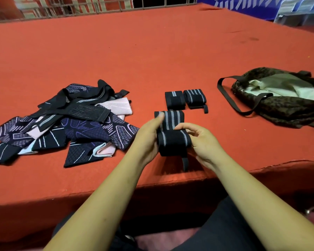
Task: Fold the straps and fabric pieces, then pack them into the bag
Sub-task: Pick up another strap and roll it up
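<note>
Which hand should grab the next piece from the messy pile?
Probably the left hand: the pile lies on its side, while the right hand sits nearer the bag. Both hands grip the striped strap for now.

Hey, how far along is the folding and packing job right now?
Done: one folded strap and a second folded strap lie side by side on the red table. In hand: the left hand and right hand grip a striped strap, partly folded. Left: the pile of unfolded straps and fabric pieces, then packing; the open bag shows only its pale lining.
</note>
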Tool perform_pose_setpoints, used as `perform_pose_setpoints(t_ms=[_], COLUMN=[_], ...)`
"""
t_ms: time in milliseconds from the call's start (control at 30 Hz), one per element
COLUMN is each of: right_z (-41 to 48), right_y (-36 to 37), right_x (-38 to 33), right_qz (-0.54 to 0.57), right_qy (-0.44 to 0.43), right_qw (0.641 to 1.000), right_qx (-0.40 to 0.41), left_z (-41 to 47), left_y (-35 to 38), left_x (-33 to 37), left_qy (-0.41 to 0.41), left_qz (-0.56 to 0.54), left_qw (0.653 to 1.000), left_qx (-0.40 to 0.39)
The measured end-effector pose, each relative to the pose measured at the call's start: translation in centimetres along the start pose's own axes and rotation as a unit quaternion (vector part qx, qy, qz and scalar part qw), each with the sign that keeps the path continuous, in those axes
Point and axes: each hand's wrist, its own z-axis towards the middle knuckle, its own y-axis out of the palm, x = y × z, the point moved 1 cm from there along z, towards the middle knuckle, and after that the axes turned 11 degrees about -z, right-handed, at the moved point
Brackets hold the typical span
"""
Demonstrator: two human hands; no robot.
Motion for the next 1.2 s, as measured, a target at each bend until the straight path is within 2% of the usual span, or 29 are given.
perform_pose_setpoints(t_ms=[67,167,233,267,333,400,500,567,700,767,933,1033,1133,1200], right_z=[0.0,0.1,0.0,0.0,-0.6,-1.3,-1.7,-1.4,-1.1,-0.9,0.5,2.0,3.7,4.8], right_y=[0.0,0.6,1.4,1.8,2.6,3.1,2.5,2.1,1.4,0.8,-1.1,-3.1,-5.5,-6.5], right_x=[0.2,0.4,0.8,1.1,2.0,2.8,3.5,3.8,4.1,4.1,4.7,5.1,5.4,5.4], right_qz=[0.022,0.067,0.032,-0.029,-0.16,-0.194,-0.121,-0.077,-0.072,-0.09,-0.086,-0.054,-0.064,-0.079], right_qy=[0.031,0.041,0.04,0.041,0.032,0.012,0.01,0.031,0.023,0.015,0.029,0.053,0.07,0.094], right_qw=[0.999,0.994,0.991,0.989,0.981,0.978,0.986,0.992,0.997,0.996,0.991,0.987,0.986,0.985], right_qx=[0.023,0.079,0.123,0.136,0.109,0.081,0.111,0.096,0.02,0.023,0.097,0.14,0.138,0.118], left_z=[0.5,1.0,1.4,1.4,1.5,1.7,1.9,2.0,2.6,3.0,5.1,6.4,7.9,9.1], left_y=[0.0,-0.3,-0.4,-0.3,-0.1,-0.1,-0.2,-0.2,-0.6,-0.5,0.1,1.1,2.0,2.5], left_x=[-0.6,-1.2,-1.6,-1.8,-2.1,-2.5,-3.2,-3.5,-4.0,-4.4,-5.6,-6.4,-7.4,-7.8], left_qy=[0.044,0.098,0.117,0.126,0.141,0.145,0.135,0.127,0.114,0.096,0.068,0.03,0.014,0.032], left_qz=[0.058,0.068,0.055,0.05,0.039,0.025,0.014,0.003,-0.006,0.002,0.114,0.215,0.258,0.285], left_qw=[0.997,0.992,0.99,0.989,0.986,0.986,0.989,0.99,0.99,0.992,0.985,0.974,0.966,0.958], left_qx=[0.01,0.041,0.059,0.065,0.074,0.076,0.051,0.054,0.086,0.085,0.108,0.068,0.01,0.017])
